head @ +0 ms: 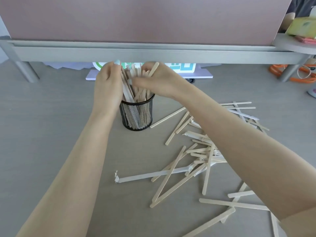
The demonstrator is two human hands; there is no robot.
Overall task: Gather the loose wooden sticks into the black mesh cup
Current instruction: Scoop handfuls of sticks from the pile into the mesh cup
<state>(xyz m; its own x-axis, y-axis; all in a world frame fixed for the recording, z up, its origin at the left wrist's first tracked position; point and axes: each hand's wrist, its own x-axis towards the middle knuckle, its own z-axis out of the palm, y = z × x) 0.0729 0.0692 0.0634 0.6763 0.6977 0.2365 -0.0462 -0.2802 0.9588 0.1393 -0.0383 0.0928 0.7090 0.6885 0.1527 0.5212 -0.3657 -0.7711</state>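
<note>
A grey desk (51, 125) runs back to a metal rail (153, 52). Below the fingers stands the black mesh cup (136, 115). Left hand (107, 86) and right hand (159, 81) pinch its upright sticks (135, 74). Loose sticks (193, 151) lie right; bare surface left.

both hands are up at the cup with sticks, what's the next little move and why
Probably let the right hand drop its stick into the cup while the left hand steadies the bundle, then reach for the pile. That stick sits above the rim and many lie loose on the desk.
</note>
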